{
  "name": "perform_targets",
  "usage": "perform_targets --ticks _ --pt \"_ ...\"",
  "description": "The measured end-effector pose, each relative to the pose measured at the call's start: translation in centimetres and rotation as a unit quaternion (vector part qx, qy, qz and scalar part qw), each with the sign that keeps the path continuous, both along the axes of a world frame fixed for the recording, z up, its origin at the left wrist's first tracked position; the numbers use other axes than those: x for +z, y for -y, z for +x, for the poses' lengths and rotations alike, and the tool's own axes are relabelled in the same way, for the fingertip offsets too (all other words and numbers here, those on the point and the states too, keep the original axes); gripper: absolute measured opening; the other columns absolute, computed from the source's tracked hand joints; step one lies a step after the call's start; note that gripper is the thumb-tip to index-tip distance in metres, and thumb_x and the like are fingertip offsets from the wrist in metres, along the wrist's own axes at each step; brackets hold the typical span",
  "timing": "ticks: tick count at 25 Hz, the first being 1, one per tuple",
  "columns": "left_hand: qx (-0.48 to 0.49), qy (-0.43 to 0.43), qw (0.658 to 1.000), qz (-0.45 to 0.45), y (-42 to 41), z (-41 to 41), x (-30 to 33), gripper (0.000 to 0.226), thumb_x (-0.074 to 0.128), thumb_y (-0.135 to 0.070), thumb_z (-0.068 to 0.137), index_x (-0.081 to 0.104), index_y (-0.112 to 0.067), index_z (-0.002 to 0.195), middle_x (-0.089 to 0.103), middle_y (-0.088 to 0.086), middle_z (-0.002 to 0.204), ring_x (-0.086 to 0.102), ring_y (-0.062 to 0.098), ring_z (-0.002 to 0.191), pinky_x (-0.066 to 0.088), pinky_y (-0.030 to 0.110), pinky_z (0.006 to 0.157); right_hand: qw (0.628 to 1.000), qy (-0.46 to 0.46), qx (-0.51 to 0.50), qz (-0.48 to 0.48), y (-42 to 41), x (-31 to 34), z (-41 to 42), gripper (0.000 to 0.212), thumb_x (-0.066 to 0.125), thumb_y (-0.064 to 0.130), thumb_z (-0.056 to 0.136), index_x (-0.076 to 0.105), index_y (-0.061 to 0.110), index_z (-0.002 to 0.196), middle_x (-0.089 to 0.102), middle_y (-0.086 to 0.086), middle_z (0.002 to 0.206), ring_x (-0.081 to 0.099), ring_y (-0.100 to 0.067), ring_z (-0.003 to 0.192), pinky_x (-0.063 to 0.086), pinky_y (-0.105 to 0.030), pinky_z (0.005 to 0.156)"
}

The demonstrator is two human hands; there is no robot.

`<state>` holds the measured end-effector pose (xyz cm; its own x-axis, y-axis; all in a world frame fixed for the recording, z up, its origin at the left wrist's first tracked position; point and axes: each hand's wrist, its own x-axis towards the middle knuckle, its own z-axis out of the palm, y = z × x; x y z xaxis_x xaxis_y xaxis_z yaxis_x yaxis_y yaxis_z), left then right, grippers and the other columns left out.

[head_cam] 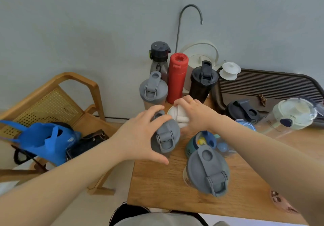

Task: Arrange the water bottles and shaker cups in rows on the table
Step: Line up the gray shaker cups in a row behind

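left hand [140,136] is spread around the grey shaker [165,136], just in front of the red bottle [177,78]; right hand [194,113] grips the white cup [177,116] beside it. crowded cups could knock over.

Wooden table [157,182], grain visible, bare at near left. Standing at the far edge: smoky bottle [159,57], red flask [177,78], black shaker [201,83], grey-lidded shaker [153,89]. Mid-table: two more grey-lidded cups [165,138] [207,170], white-lidded cup [178,118], teal bottle [201,141]. Dark slatted tray [266,85] at far right; clear bottle [294,114] lies beside it.
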<state>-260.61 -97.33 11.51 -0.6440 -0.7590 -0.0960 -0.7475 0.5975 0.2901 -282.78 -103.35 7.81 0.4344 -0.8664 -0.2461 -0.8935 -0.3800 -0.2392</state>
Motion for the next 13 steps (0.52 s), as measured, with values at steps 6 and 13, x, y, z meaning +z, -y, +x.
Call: perform_targets --ticks 6,13 --pt "0.165 -0.074 0.983 0.004 -2.4 -1.6 -0.8 0.083 0.077 -0.047 0.06 0.029 -0.03 0.125 0.004 -0.004 0.138 0.044 0.026 0.114 0.045 0.034 0.092 0.987 0.092 -0.05 0.118 0.2 0.6 0.4 0.079 0.078 0.041 0.064 0.029 0.031 0.125 0.043 -0.008 0.12 0.049 -0.025 0.101 0.041 -0.031 0.079" --pt "0.143 -0.136 0.98 -0.036 -1.8 6.5 2.0 0.084 0.081 -0.039 0.058 0.035 -0.031 0.128 0.012 0.004 0.142 0.031 0.014 0.109 0.036 0.027 0.09 0.98 0.028 -0.02 0.197 -2.0 2.4 4.5 0.077 0.079 0.034 0.066 0.027 0.029 0.122 0.045 0.002 0.116 0.05 -0.021 0.094 0.043 -0.031 0.073"
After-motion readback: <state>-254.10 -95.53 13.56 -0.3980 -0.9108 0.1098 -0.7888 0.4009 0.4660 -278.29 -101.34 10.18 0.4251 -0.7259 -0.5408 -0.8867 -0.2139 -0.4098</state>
